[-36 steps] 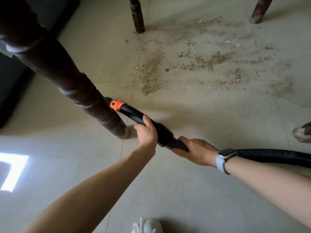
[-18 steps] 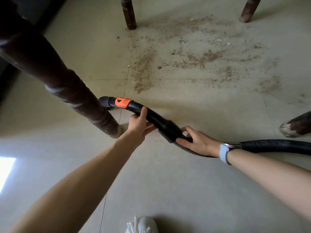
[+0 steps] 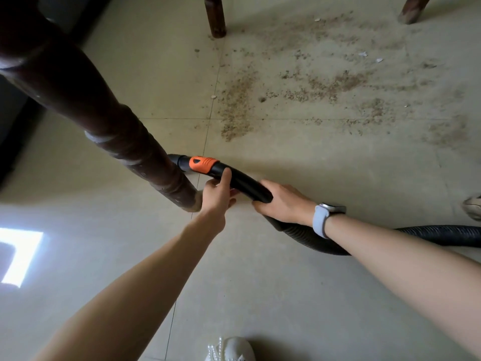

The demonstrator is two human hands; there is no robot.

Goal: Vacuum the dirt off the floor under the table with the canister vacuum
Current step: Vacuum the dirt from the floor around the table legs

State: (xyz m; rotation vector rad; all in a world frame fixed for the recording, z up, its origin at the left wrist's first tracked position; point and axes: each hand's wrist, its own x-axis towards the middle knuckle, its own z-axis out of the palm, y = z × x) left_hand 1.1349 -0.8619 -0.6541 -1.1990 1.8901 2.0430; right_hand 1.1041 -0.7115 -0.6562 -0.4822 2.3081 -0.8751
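A black vacuum handle tube (image 3: 242,182) with an orange collar (image 3: 203,164) lies low over the floor, its open end (image 3: 173,159) partly behind the near table leg (image 3: 125,142). My left hand (image 3: 218,196) grips the tube just behind the orange collar, thumb on top. My right hand (image 3: 285,203), with a pale blue watch on the wrist, grips the tube's rear end where the ribbed black hose (image 3: 307,237) joins. The hose runs off to the right edge. Brown dirt (image 3: 236,110) is scattered over the beige tiles beyond the tube.
Two more dark wooden table legs stand at the back, one (image 3: 215,19) in the middle and one (image 3: 413,9) at the right. A white shoe (image 3: 231,350) shows at the bottom edge, another shoe (image 3: 473,208) at the right edge. A bright light patch (image 3: 20,254) lies left.
My right hand slid forward from the ribbed hose onto the tube's rear end. My left hand shifted along the tube toward the orange collar. The hose behind now bends in a loop.
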